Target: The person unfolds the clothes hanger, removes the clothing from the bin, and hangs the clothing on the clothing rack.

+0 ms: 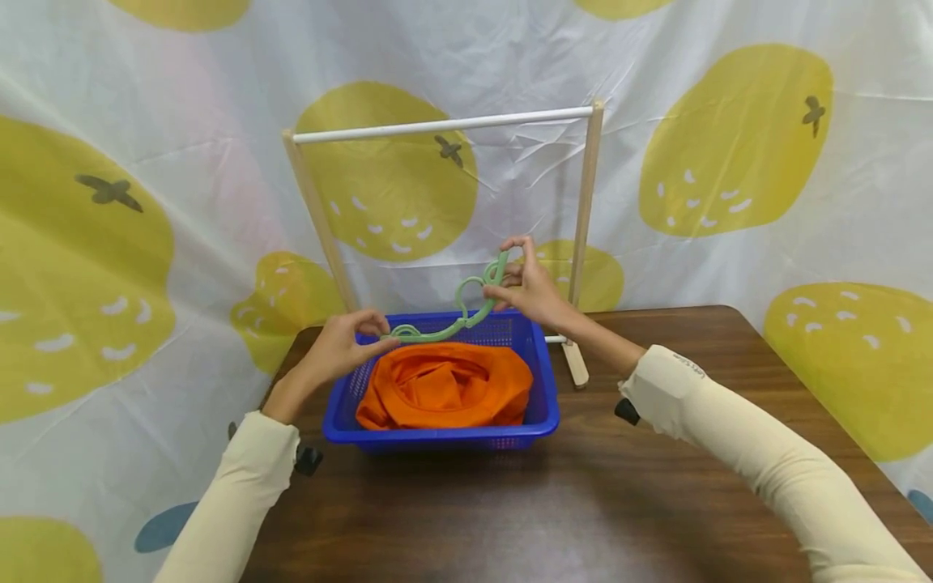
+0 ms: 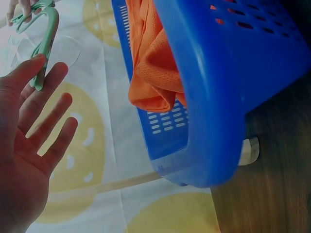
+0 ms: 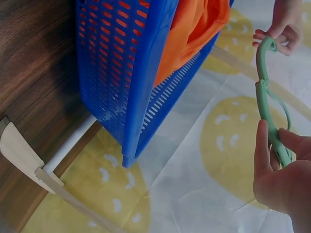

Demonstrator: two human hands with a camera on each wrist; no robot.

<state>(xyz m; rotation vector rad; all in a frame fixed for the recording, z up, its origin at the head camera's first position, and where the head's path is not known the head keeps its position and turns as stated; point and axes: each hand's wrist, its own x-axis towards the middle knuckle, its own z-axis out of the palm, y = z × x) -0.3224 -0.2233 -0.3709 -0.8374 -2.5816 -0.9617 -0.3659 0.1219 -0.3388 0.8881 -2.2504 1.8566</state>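
A light green folding clothes hanger (image 1: pixel 446 331) is held in the air above the blue basket (image 1: pixel 440 436), its right arm angled up and its left arm nearly level. My left hand (image 1: pixel 337 348) pinches the left end between thumb and fingers, the other fingers spread in the left wrist view. Higher up, my right hand (image 1: pixel 538 290) grips the right end, with fingers and thumb around the green arm (image 3: pixel 262 99) in the right wrist view. Inside the basket lies a bunched orange garment (image 1: pixel 466 397), its mesh-like fabric (image 2: pixel 158 60) visible from the left wrist.
Behind the basket stands a rack with a white top bar (image 1: pixel 445 125) and wooden posts (image 1: pixel 585 202). One wooden foot (image 1: pixel 576 364) rests on the brown table (image 1: pixel 510 510), right of the basket. A fruit-patterned curtain (image 1: pixel 700 243) hangs behind.
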